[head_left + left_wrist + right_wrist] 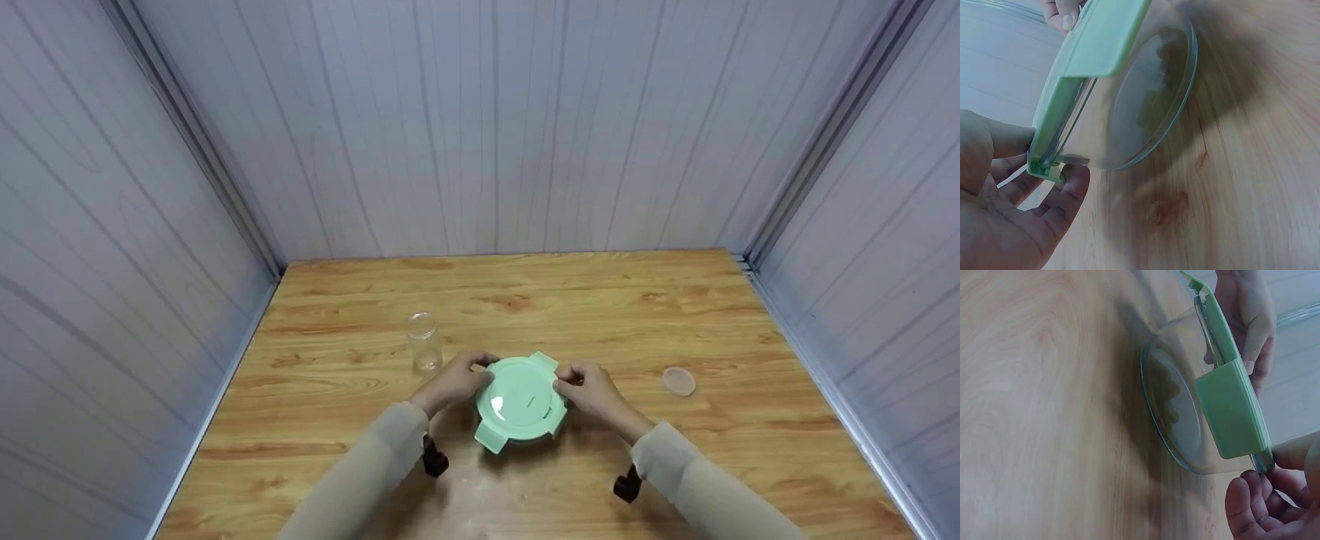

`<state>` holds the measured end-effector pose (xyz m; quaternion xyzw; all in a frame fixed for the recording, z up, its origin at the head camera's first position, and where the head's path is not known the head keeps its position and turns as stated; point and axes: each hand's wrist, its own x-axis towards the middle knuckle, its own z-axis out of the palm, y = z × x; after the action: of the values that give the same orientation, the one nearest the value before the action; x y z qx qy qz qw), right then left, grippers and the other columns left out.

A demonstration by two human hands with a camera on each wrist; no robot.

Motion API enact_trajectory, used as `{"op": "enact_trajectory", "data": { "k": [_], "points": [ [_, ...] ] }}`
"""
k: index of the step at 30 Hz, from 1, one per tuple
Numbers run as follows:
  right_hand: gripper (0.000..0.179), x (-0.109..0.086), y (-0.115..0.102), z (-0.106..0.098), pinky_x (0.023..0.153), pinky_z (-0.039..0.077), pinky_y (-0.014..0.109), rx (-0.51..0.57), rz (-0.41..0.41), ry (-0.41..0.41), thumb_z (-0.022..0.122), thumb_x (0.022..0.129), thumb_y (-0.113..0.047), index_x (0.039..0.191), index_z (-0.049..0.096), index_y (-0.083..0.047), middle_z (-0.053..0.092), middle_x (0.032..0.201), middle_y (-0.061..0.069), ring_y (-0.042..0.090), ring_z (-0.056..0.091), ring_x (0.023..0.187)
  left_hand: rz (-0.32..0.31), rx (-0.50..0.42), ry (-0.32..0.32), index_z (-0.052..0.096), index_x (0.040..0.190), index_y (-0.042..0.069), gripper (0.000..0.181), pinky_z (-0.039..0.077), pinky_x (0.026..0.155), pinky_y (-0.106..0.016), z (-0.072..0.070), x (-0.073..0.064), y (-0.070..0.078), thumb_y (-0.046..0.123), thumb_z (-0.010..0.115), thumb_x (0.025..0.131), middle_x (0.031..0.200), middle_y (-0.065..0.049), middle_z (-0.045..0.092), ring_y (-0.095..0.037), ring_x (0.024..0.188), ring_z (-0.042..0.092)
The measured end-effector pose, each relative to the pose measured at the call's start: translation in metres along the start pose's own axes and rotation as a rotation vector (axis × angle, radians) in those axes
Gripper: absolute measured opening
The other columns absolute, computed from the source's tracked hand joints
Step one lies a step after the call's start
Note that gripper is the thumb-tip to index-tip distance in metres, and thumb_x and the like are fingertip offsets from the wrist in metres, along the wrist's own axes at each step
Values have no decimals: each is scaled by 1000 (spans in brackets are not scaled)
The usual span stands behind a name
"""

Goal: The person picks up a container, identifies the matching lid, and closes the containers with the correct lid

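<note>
A round glass food container stands on the table under a light green lid with side flaps. In the head view, the front-left flap and the far flap stick outward. My left hand pinches the lid's left edge, thumb on top and fingertips below, as the left wrist view shows. Opposite it, my right hand pinches the right edge between thumb and fingers. Beside that hand, one flap hangs down along the glass. Dark patches show through the glass; whether contents or shadow, I cannot tell.
Behind my left hand is a clear glass jar. A small round translucent lid lies to the right of my right hand. Pale panel walls enclose the wooden table at the back and both sides.
</note>
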<state>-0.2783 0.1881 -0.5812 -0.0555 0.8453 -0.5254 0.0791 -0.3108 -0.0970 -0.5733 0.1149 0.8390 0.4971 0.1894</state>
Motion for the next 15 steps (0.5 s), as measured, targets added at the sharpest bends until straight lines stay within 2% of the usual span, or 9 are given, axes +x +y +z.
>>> {"op": "enact_trajectory", "data": {
  "k": [4,8,12,15],
  "points": [
    [6,-1,0,-3,64,52,24,-13,7,-13,71,103,-6,100,70,0,68,94,6,15,60,78,-30,-22,36,59,151,3,45,54,111,-49,4,-1,0,18,59,109,148,-20,62,-32,128,61],
    [9,5,-2,-8,66,51,24,-72,13,-6,75,100,-11,100,71,-4,70,94,6,14,60,80,-64,-55,92,49,157,-1,54,56,109,-50,9,-5,-1,23,59,110,148,-23,60,-34,128,62],
    [20,15,-6,-13,73,49,27,-111,16,7,80,96,-17,106,70,-2,66,94,5,16,57,86,-53,-93,149,42,160,-5,65,56,108,-52,13,-18,-4,27,63,108,148,-26,57,-38,130,61],
    [31,24,-10,-16,79,48,31,-119,8,-4,81,96,-19,116,68,1,62,100,8,20,56,91,-42,-132,165,38,162,-6,73,59,103,-51,13,-29,-7,30,68,106,150,-29,54,-41,132,60]
  ]
}}
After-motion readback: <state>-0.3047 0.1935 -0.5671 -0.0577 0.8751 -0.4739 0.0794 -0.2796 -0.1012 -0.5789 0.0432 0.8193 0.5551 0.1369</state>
